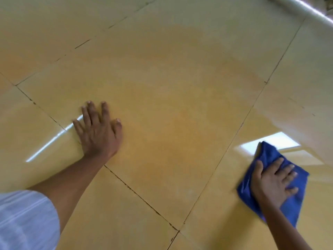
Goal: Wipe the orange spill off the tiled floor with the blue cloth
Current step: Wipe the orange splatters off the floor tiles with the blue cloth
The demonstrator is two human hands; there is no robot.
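Note:
A faint orange smear (167, 112) spreads across the big middle tile of the glossy yellow tiled floor (126, 204). My left hand (98, 129) lies flat on that tile at its left edge, fingers spread, holding nothing. The folded blue cloth (266, 156) rests on the tile at the right, beyond the grout line. My right hand (272, 182) presses down on the cloth with fingers spread, covering its middle. The cloth's edges look blurred.
Dark grout lines (140, 197) cross the floor. A pale pipe or skirting (306, 9) runs along the top right corner. A bright window reflection (273, 142) shines just beyond the cloth. My white sleeve (25, 221) fills the bottom left.

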